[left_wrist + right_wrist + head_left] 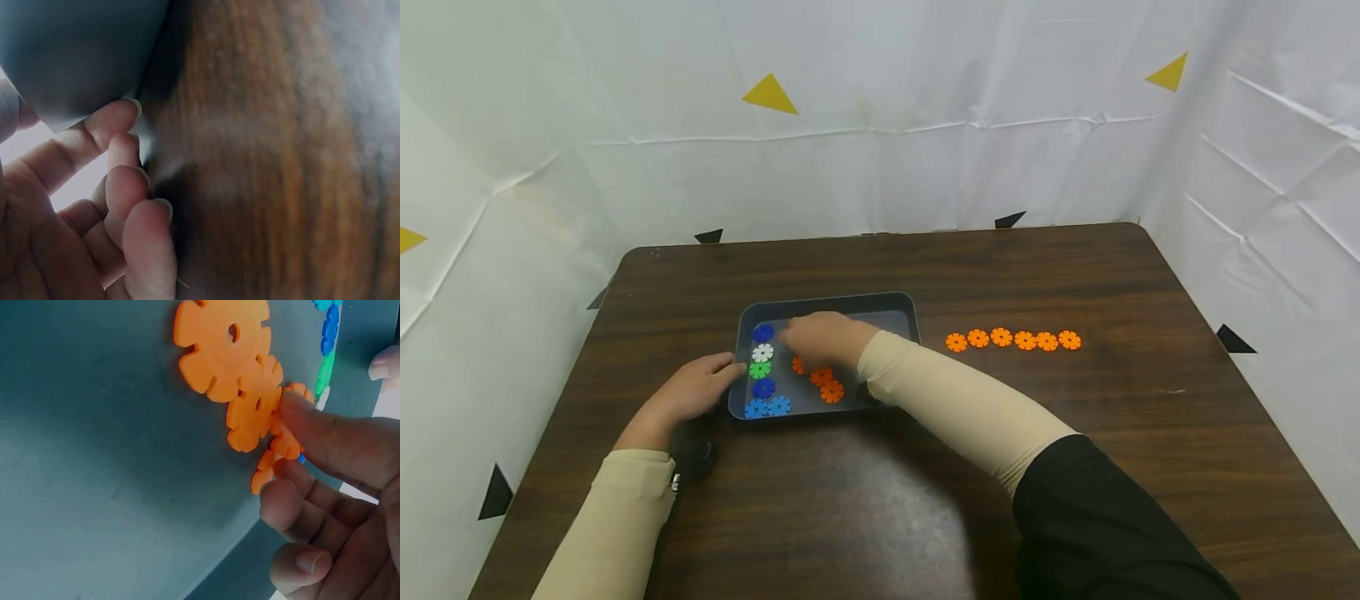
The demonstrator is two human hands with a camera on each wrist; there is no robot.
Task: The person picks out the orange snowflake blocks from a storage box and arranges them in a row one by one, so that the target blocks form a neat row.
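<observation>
Here, a person is working at a dark wooden table (1075, 275) with a grey tray (898, 304) of toothed plastic discs in front of them. The right hand (820, 337) is reaching into the tray, and its fingers (325, 434) are curling round an orange disc (284, 444), pinching it at the edge. Two more orange discs (222, 340) are lying just beyond the fingertips, overlapping one another (the nearer one is touching the pinched disc). Past the fingertips, along the tray's far-left wall, blue, white and green discs (762, 360) are sitting in a column. The left hand (696, 392) is resting against the tray's left rim, its loosely bent fingers (103, 134) touching the outer wall rather than gripping it. Well to the right of both hands, a row of six orange discs (1012, 339) is lying on the bare table.
</observation>
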